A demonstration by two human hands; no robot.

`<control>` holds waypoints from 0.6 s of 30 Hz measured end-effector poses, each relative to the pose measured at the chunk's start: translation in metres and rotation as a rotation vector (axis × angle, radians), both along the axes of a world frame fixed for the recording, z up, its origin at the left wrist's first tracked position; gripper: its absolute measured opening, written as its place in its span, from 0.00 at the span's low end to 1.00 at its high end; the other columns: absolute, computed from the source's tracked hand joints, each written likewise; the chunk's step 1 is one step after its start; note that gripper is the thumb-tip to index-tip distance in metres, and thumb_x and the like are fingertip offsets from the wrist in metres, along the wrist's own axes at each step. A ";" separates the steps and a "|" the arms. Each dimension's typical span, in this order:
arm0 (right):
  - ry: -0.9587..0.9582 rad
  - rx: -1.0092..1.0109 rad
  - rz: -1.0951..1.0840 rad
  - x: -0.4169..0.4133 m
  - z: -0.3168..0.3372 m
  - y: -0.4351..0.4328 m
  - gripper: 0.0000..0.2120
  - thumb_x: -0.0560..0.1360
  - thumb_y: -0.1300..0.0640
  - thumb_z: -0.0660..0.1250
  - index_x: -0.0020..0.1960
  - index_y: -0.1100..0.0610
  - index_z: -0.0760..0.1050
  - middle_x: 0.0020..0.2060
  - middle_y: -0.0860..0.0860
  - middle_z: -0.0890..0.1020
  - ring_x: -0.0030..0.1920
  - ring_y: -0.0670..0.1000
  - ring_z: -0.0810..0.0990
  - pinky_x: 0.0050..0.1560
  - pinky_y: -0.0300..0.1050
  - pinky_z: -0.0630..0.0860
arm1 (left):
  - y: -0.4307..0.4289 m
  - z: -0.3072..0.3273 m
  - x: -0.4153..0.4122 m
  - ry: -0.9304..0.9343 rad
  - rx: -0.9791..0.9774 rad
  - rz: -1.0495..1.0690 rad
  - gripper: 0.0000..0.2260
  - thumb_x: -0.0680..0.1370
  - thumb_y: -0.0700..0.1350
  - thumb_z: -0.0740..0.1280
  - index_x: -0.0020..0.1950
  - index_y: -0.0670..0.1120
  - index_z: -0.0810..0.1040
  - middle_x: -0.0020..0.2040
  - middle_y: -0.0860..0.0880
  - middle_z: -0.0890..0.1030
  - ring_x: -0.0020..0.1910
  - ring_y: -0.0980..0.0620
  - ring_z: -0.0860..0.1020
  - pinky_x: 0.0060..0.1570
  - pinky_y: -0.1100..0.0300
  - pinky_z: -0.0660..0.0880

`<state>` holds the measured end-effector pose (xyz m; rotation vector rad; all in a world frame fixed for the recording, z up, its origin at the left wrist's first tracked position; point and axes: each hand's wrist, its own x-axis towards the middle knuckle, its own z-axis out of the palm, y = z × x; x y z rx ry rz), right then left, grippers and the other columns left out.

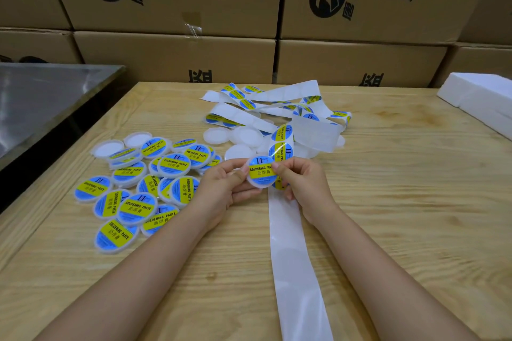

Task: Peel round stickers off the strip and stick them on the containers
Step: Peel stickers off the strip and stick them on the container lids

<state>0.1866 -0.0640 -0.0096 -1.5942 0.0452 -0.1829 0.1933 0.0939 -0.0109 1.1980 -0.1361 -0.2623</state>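
The container (260,183), sticker (260,170) uppermost, is held over the table (388,216) between both hands, the left hand (224,187) gripping its left rim and the right hand (303,183) pinching its right edge; the strip (293,257) runs near-to-far directly behind it, closest to the right hand.

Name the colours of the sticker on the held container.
The sticker is blue with a yellow band and dark lettering; head view.
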 end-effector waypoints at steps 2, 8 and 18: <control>0.001 -0.008 -0.011 0.001 -0.001 0.000 0.11 0.73 0.60 0.70 0.32 0.58 0.76 0.26 0.54 0.70 0.21 0.43 0.65 0.20 0.35 0.63 | -0.001 0.000 -0.001 -0.002 0.012 0.006 0.07 0.80 0.38 0.59 0.53 0.42 0.76 0.41 0.47 0.85 0.40 0.50 0.84 0.38 0.60 0.81; -0.012 -0.069 -0.037 0.003 -0.006 0.001 0.11 0.73 0.60 0.70 0.32 0.56 0.77 0.29 0.55 0.76 0.26 0.46 0.69 0.23 0.36 0.65 | -0.003 0.000 -0.002 -0.004 0.053 0.060 0.07 0.79 0.37 0.61 0.55 0.39 0.75 0.40 0.46 0.85 0.39 0.50 0.84 0.38 0.60 0.81; -0.261 -0.602 -0.174 -0.005 -0.009 0.009 0.09 0.73 0.55 0.70 0.38 0.58 0.74 0.29 0.40 0.73 0.30 0.43 0.71 0.35 0.38 0.66 | -0.008 0.001 -0.005 0.004 0.063 0.145 0.05 0.78 0.36 0.62 0.53 0.37 0.73 0.35 0.46 0.84 0.34 0.51 0.83 0.34 0.60 0.80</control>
